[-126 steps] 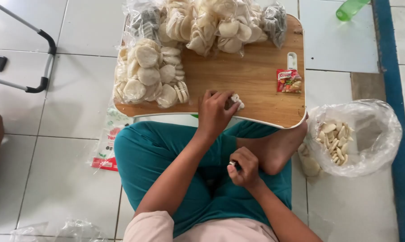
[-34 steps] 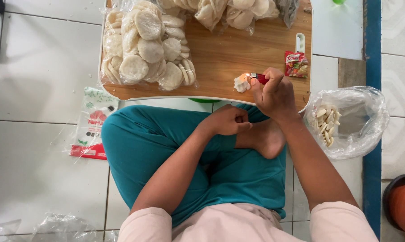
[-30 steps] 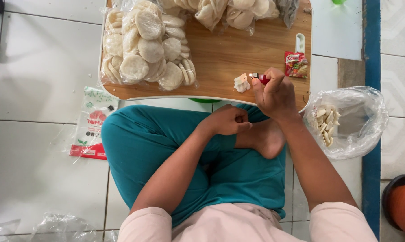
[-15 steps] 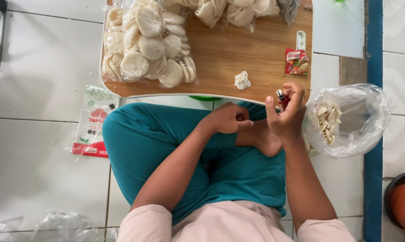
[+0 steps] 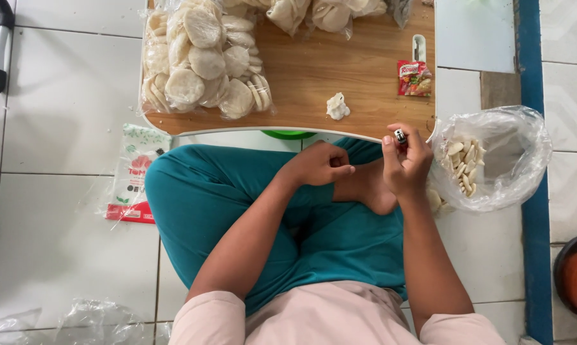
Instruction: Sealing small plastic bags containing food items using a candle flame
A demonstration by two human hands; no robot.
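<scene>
A small lighter (image 5: 400, 136) is being pinched upright in the curled fingers of the right hand (image 5: 405, 165), just near the wooden board (image 5: 339, 70). The left hand (image 5: 318, 165) is being rested on the lap, fingers loosely closed, holding nothing visible.

I log teal trousers (image 5: 237, 198) and a pale pink top (image 5: 314, 319). Counter (image 5: 327, 70): light brown wood grain. Crackers (image 5: 199, 64): off-white, in clear bag. Sachet (image 5: 414, 78): red. Floor tiles (image 5: 52, 128): white. Lighter (image 5: 400, 136) in right hand (image 5: 405, 167): silver top, red body.
</scene>
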